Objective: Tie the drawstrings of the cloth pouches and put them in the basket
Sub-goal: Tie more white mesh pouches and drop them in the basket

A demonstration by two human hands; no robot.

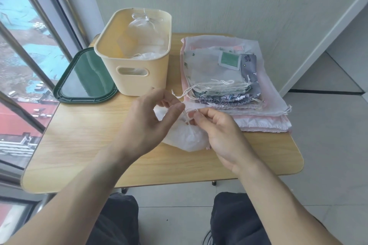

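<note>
Both hands pinch the drawstring [186, 114] of a white pouch [188, 137]: left hand [153, 119], right hand [217, 131]. Basket [139, 77] far left.

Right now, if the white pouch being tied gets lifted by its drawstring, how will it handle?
Probably floppy: the white pouch lies slumped and crumpled on the table. Likely light, since its thin cloth looks sheer. The drawstring, pinched by the left hand and the right hand, looks thin, so it might slip.

Table [79, 145]: basket [139, 77]; lid [85, 79]; pouches [229, 85]
</note>
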